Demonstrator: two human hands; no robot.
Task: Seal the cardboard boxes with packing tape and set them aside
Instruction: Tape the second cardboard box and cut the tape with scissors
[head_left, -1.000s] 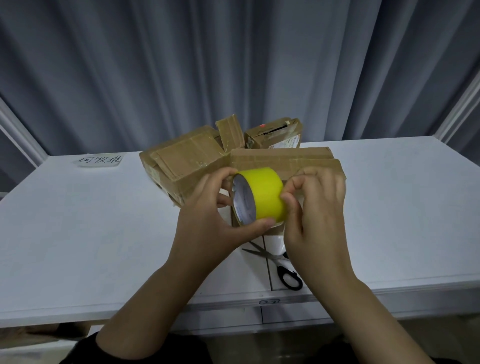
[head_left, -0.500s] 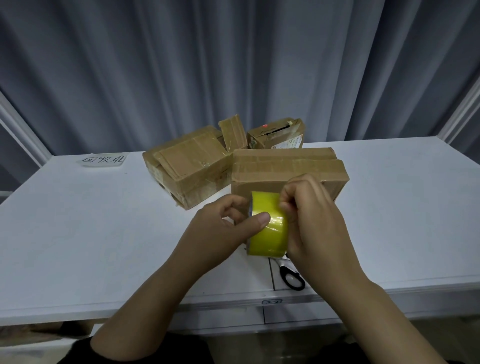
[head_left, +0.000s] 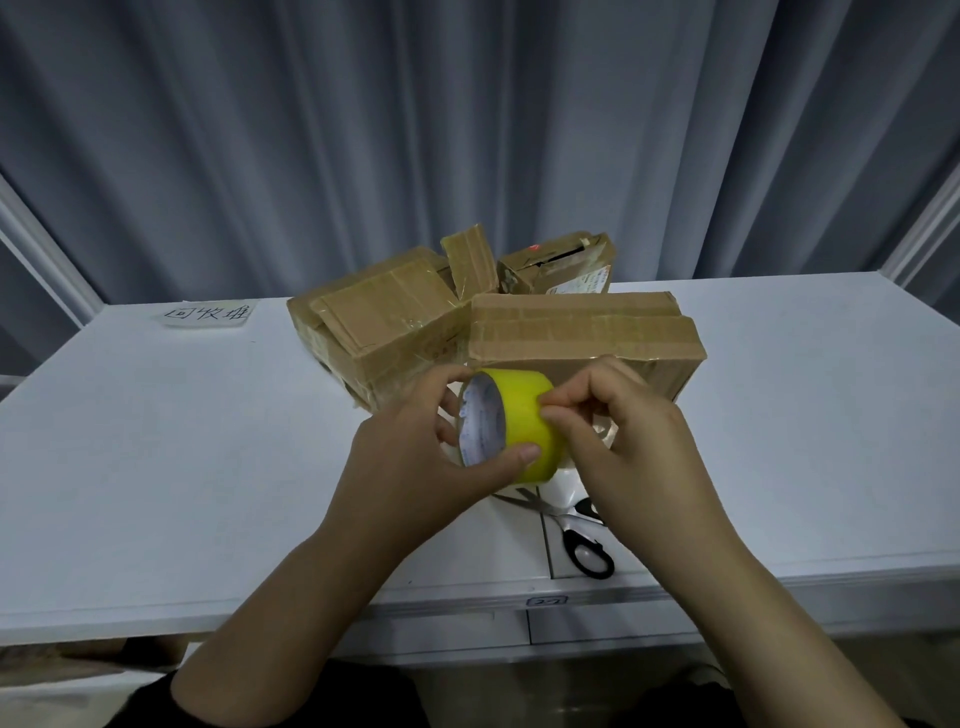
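A yellow roll of packing tape is held above the white table, just in front of a closed flat cardboard box. My left hand grips the roll, thumb on its lower rim and fingers behind it. My right hand has curled fingers whose tips pinch at the roll's outer face. A second taped box lies to the left. A smaller box with a slot in its top stands behind.
Black-handled scissors lie on the table near its front edge, under my right hand. A paper label with handwriting sits at the back left. Grey curtains hang behind the table.
The roll has come back up and turned, so its inner core shows again. Both hands rose with it; my right fingertips stay on its outer face.
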